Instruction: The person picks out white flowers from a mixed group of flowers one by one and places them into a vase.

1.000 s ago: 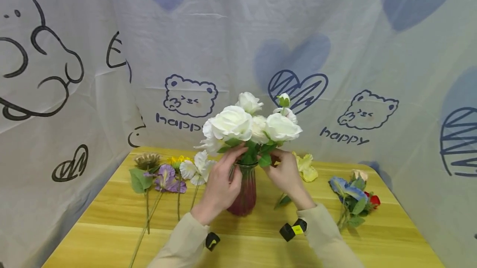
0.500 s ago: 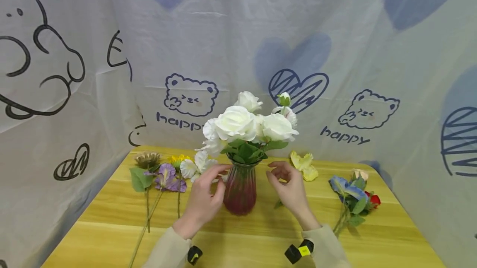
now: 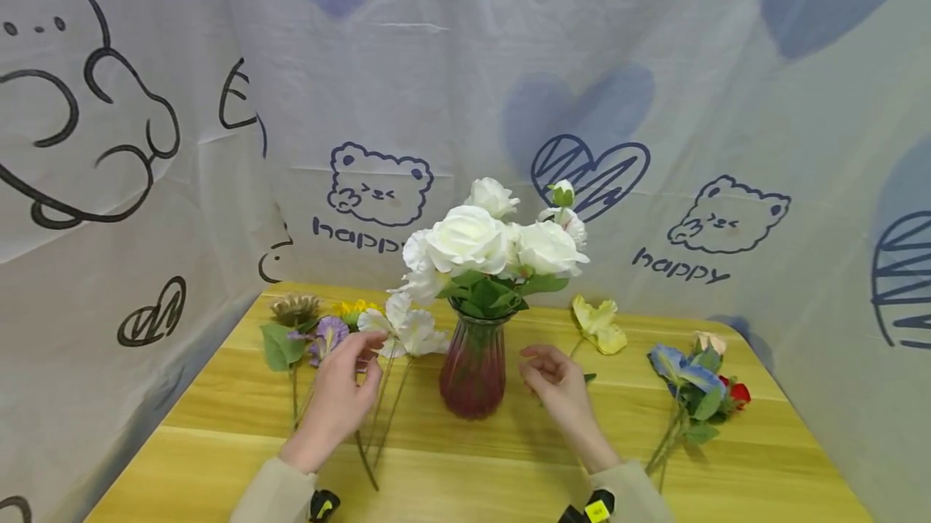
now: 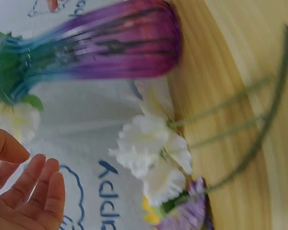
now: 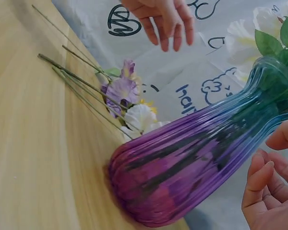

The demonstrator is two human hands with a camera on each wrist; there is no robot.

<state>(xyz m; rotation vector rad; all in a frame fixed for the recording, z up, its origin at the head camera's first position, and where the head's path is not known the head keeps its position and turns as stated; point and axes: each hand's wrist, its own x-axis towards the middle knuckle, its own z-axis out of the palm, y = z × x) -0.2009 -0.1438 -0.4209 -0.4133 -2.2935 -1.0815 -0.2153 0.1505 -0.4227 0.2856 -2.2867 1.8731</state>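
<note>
A ribbed glass vase (image 3: 473,373), pink-purple below and bluish at the neck in the wrist views, stands upright on the table. White artificial roses (image 3: 469,240) with green leaves fill its mouth, their stems showing through the glass. My left hand (image 3: 336,394) hovers left of the vase, fingers loosely bent and holding nothing. It overlaps a purple flower (image 3: 330,335) in the head view, close to white ruffled flowers (image 3: 407,329). My right hand (image 3: 563,398) is just right of the vase, apart from it, fingers loosely curled around nothing.
A brown flower (image 3: 294,310) and a yellow flower (image 3: 354,311) lie at the left. To the right are a yellow ruffled flower (image 3: 600,325) and a bunch with a blue flower (image 3: 684,369) and a red rose (image 3: 738,394). A printed white cloth (image 3: 465,103) hangs behind.
Both hands have come away from the roses' leaves and vase rim. The left hand has moved down and left toward the loose flowers; the right has dropped beside the vase.
</note>
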